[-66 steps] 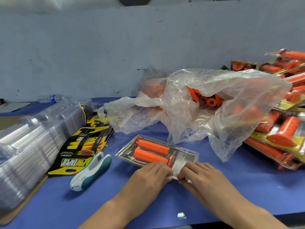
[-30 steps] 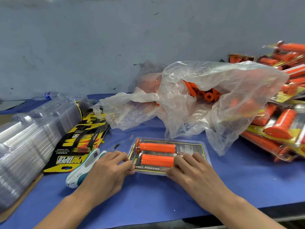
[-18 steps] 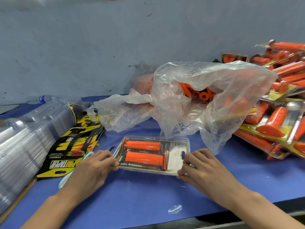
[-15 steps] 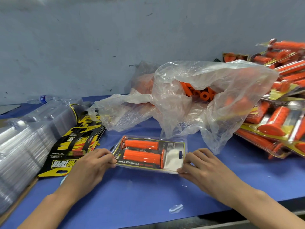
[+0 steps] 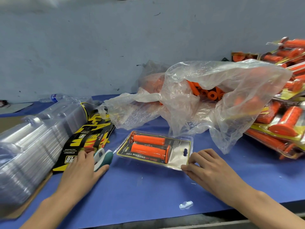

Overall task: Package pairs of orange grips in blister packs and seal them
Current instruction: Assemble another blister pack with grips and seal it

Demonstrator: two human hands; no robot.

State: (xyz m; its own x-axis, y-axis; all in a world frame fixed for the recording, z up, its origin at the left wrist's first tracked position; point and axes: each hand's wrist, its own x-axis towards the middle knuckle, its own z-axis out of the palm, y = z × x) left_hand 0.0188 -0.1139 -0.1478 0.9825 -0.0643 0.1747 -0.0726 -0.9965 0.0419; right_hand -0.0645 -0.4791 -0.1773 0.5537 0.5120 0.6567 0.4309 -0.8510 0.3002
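A clear blister pack [image 5: 178, 156] with a black and yellow card holds two orange grips [image 5: 148, 150] side by side and lies flat on the blue table [image 5: 145, 189]. My right hand [image 5: 209, 167] pinches the pack's near right corner between thumb and forefinger. My left hand [image 5: 80, 171] is to the left of the pack, off it. It lies over a white and teal stapler [image 5: 105, 157], fingers across the top and thumb along the near side. Most of the stapler is hidden under that hand.
A crumpled clear bag [image 5: 239, 90] with loose orange grips [image 5: 209, 94] sits behind the pack. Stacked empty blister shells [image 5: 33, 142] and printed cards [image 5: 89, 136] fill the left. Finished packs [image 5: 283, 124] pile up on the right. A white scrap [image 5: 185, 204] lies near the front edge.
My left hand let go of the pack's left edge and moved left onto the stapler. My right hand stayed at the pack's right end, which has turned slightly.
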